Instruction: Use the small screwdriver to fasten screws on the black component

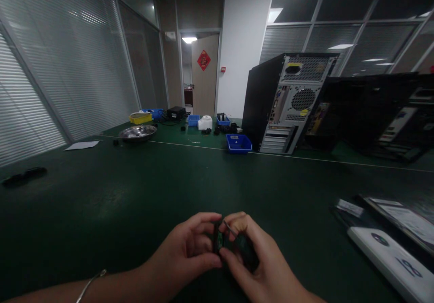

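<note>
My left hand (pixel 195 244) is closed, gripping a small dark piece with a green circuit board (pixel 219 240) between its fingertips and thumb. The board stands roughly on edge above the green table. Close against it, my right hand (pixel 259 258) wraps around a screwdriver (pixel 247 250) with a dark handle. Its thin metal shaft points up and left towards the top of the board; whether the tip touches is too dim to tell. The right thumb and fingertips reach the edge of the circuit board.
A computer tower (pixel 288 104) stands at the back right, beside a blue bin (pixel 239 144). At the back left are a metal bowl (pixel 138 133) and a yellow tray (pixel 140 118). Near right lie a white box (pixel 389 260) and a hard drive (pixel 405 217).
</note>
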`<move>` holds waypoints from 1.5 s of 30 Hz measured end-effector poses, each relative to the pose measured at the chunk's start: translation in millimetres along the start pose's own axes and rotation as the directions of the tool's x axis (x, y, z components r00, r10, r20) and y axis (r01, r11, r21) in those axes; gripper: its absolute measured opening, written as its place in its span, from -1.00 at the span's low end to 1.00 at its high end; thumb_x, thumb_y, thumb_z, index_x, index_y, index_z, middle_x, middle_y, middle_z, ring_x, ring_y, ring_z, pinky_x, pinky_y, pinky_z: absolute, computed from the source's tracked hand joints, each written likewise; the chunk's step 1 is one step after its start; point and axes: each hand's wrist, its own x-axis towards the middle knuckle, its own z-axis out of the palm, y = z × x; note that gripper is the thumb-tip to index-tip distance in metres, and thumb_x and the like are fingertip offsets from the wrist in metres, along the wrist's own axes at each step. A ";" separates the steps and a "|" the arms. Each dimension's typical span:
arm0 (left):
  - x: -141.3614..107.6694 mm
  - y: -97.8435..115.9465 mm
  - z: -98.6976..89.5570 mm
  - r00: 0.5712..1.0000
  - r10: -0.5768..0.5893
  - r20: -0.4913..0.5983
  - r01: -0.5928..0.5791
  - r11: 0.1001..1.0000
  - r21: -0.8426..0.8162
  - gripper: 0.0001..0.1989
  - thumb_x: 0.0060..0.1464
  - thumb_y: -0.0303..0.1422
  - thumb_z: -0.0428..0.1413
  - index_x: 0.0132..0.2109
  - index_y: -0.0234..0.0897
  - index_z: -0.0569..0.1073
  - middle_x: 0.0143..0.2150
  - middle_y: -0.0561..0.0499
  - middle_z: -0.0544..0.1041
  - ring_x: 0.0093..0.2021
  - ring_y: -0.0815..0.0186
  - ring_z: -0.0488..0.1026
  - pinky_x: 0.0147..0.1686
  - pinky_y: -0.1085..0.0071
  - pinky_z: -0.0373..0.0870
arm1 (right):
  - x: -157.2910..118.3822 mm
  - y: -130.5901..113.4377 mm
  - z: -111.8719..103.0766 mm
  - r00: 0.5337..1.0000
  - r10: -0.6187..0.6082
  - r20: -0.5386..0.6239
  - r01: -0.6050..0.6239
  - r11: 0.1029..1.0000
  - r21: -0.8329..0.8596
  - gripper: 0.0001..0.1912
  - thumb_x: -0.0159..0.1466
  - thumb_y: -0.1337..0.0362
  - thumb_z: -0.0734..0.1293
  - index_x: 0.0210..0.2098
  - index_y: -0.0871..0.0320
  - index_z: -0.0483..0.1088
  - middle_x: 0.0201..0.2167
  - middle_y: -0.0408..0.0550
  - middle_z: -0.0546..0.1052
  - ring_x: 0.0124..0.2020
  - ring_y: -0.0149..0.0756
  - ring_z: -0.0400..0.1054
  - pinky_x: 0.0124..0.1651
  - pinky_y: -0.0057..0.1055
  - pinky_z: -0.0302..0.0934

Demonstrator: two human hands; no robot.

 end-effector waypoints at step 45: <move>0.3 16.4 -16.8 0.989 0.038 -0.143 0.010 0.946 0.324 -0.73 0.26 -0.27 0.03 -0.06 -0.22 0.58 -0.25 0.01 0.54 -0.27 0.29 0.39 -0.21 0.36 0.30 | 4.3 -1.2 -15.1 0.987 0.013 0.158 0.003 0.995 -0.104 -0.65 0.32 0.47 0.26 0.03 0.00 0.38 -0.08 -0.04 0.45 -0.09 -0.27 0.41 -0.07 -0.40 0.32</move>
